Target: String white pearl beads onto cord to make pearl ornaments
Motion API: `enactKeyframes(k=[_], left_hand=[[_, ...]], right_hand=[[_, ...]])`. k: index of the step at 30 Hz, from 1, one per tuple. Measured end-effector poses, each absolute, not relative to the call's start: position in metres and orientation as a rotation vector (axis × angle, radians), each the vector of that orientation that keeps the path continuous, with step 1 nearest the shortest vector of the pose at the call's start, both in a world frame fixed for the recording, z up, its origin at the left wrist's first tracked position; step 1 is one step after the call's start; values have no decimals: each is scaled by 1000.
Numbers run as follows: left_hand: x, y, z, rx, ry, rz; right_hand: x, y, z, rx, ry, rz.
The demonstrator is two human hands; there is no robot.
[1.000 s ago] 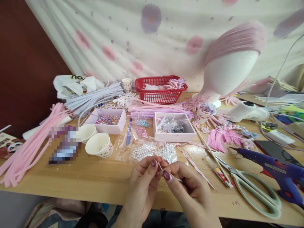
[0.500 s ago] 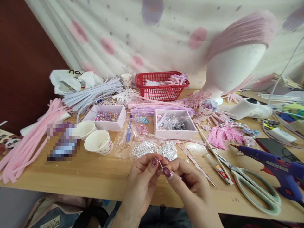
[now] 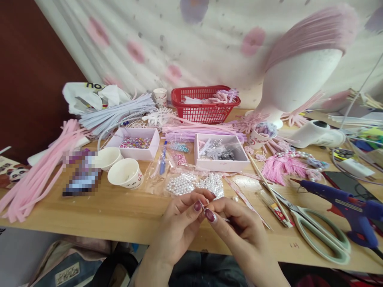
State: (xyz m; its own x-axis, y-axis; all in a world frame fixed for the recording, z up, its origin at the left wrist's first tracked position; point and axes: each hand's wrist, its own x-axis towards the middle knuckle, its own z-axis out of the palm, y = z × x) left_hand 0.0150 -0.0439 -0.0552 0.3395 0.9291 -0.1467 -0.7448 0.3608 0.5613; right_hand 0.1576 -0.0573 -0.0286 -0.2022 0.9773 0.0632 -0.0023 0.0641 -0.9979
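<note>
Over the table's front edge, my left hand [image 3: 181, 223] and my right hand [image 3: 239, 229] meet with fingertips pinched. Between them is a thin whitish strand [image 3: 203, 207], mostly hidden by the fingers; a pale end shows under my right fingers. What it is made of is too small to tell. Just beyond the fingertips lie clear bags of white pearl beads [image 3: 181, 186], and another heap of pearl beads [image 3: 212, 183] is nearest my left fingers. A loose pearl bead [image 3: 235, 198] rests near my right knuckles.
Right of my hands lie scissors [image 3: 317, 231], a blue glue gun [image 3: 338, 199], a tape measure [image 3: 243, 199] and a pink tassel [image 3: 279, 169]. Paper cups [image 3: 125, 173], bead boxes [image 3: 137, 153], a red basket [image 3: 203, 113], pink pipe cleaners [image 3: 44, 171] and a white mannequin head [image 3: 299, 83] stand around.
My fingertips have drawn closer together, so less of the strand shows between them. The view has shifted slightly; the things on the table lie as before.
</note>
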Motion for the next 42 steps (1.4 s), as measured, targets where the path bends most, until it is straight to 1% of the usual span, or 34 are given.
enactKeyframes(k=[6,15,19,27,35,42], left_hand=[[16,-43,-52,260,469,1061],[18,-47,-61,299,647,1230],[16,-49,-64,373,639,1293],[5,-50,-61,497,644,1298],[4,-51,-57,599,744,1339],[2,-50,-47,591,769,1363]], right_hand=[[157,-58,-36,-1080,-1482,1133],[155,-61,-37,-1143,-1583,1012],[151,-62,-41,-1136,-1507,1100],[149,-54,-40,-1063,-1272,1460],[150,-47,-40,-1055,-1184,1611],[147,-44,-39,-1045,-1172,1640]])
